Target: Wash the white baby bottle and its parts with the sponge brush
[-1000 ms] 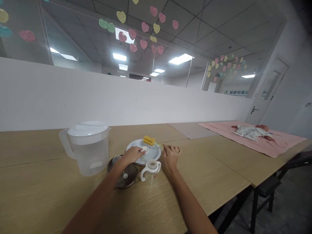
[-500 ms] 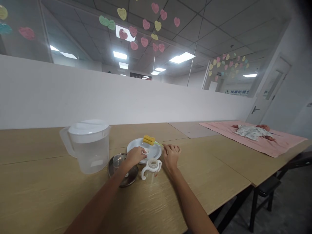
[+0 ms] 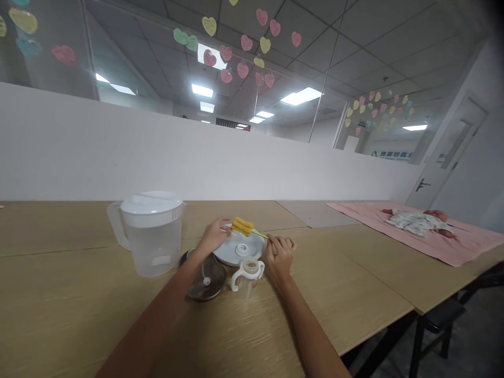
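My right hand (image 3: 280,254) is closed round the thin green handle (image 3: 260,234) of a sponge bottle brush. The brush's yellow sponge head (image 3: 242,226) is held over a white plate (image 3: 258,244). My left hand (image 3: 214,234) is at the left end of the sponge, fingers apart; whether they touch it I cannot tell. On the plate lies a white bottle ring (image 3: 241,250). Just in front stands a clear baby bottle (image 3: 248,275) with white handles, its top uncovered. Left of it, partly behind my left forearm, a dark metal tray (image 3: 212,286) holds a small white straw weight (image 3: 207,281).
A clear lidded pitcher (image 3: 155,244) stands on the wooden table (image 3: 334,294) at the left. Toward the right end, a doll (image 3: 413,222) in pale clothing lies on a pink cloth (image 3: 362,216). A dark stool (image 3: 441,315) is beside the table's right edge.
My left hand has let go of the white ring, left it on the plate and moved up to the sponge. My right hand has lifted the brush slightly; the view has shifted a little.
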{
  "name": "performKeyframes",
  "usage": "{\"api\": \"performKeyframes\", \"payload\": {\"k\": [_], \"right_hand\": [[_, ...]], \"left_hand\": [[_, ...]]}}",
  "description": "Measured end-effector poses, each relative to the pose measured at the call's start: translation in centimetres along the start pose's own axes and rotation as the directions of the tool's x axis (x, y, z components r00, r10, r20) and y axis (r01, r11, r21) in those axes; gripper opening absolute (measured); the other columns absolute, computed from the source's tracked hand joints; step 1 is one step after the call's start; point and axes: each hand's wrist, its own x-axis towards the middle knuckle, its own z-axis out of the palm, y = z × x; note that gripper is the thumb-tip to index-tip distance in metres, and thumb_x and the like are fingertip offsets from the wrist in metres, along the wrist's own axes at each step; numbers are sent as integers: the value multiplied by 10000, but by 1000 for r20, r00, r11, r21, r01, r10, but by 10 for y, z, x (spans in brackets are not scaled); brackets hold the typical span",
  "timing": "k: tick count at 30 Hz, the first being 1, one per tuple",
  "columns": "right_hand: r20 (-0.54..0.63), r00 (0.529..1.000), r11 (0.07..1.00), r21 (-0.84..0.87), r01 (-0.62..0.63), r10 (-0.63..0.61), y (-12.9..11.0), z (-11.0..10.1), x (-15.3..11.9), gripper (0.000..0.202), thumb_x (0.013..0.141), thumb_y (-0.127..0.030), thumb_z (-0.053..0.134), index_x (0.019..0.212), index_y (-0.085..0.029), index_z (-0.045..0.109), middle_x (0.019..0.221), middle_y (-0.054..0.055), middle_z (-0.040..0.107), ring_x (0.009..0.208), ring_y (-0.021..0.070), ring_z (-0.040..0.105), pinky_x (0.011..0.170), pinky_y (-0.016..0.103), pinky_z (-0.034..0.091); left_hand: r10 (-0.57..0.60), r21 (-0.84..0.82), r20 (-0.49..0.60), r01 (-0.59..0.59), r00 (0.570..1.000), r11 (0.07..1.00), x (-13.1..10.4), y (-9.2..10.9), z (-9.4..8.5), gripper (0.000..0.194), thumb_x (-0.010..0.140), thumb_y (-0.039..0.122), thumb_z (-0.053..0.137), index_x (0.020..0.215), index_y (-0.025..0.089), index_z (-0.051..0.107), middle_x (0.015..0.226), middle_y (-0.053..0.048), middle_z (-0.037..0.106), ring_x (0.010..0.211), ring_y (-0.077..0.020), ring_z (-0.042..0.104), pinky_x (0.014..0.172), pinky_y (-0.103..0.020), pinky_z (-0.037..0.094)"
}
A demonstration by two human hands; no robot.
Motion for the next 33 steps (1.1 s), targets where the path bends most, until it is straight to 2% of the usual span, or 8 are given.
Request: {"api": "performKeyframes", "payload": {"k": [5,11,13,16,20,25,28,33], "right_hand": [[-100,995,1000,-25,8,-11,-5,-6,2,196,856,-212,478,850,-208,674,729,16,635,693,137,513,810,332,291],[-52,998,996,-81,43,-47,-4,-3,-2,214,835,-193,467,893,-216,672,735,19,627,704,145,512,800,343,270],[-34,997,995,-61,74,-76,-5,-3,-3,220,824,-179,464,898,-215,668,749,22,630,714,147,514,802,343,273],[-46,995,995,-22,92,-93,-8,-5,-4,217,817,-178,462,895,-208,662,762,27,633,718,147,513,807,344,275],[-40,993,994,14,112,-111,-10,-7,-3,202,819,-193,465,881,-208,657,755,25,634,716,149,513,805,341,280],[-92,996,1000,-15,18,-20,-4,-7,0,194,838,-198,457,853,-197,649,722,21,629,687,146,506,796,339,283],[-111,993,998,-42,-48,43,0,-6,1,207,851,-197,443,870,-192,649,721,26,626,689,149,512,793,345,288],[-98,993,996,-59,-69,63,4,-4,-1,214,861,-201,442,892,-191,654,729,28,630,695,150,516,807,354,289]], "left_hand": [[-50,-318,-37,36,998,947,-2,19,-16,518,609,189,656,1101,139,500,886,-94,697,842,-198,660,733,-300,509],[61,-349,-22,-65,998,935,-15,47,-20,426,653,233,646,1051,156,516,895,-75,690,836,-190,666,743,-303,521],[106,-274,-54,-117,993,955,-18,52,-21,348,696,214,601,1034,156,539,926,-77,688,839,-178,664,737,-285,522],[173,57,-164,-166,971,985,-19,53,-25,256,759,195,521,1002,164,599,928,-70,695,823,-167,657,756,-278,507],[210,419,-191,-114,959,901,-22,54,-34,267,813,269,474,991,183,654,957,-62,703,877,-187,642,771,-276,477],[42,686,-174,90,984,722,-33,67,-56,309,802,392,474,868,194,702,895,-88,705,841,-237,641,694,-297,462],[-143,814,-17,97,990,573,-37,67,-66,221,711,353,583,735,171,706,786,-110,697,821,-253,641,690,-295,456],[-426,843,229,41,875,537,-36,47,-59,93,474,139,701,553,175,666,645,-81,686,704,-246,646,667,-305,472]]}}
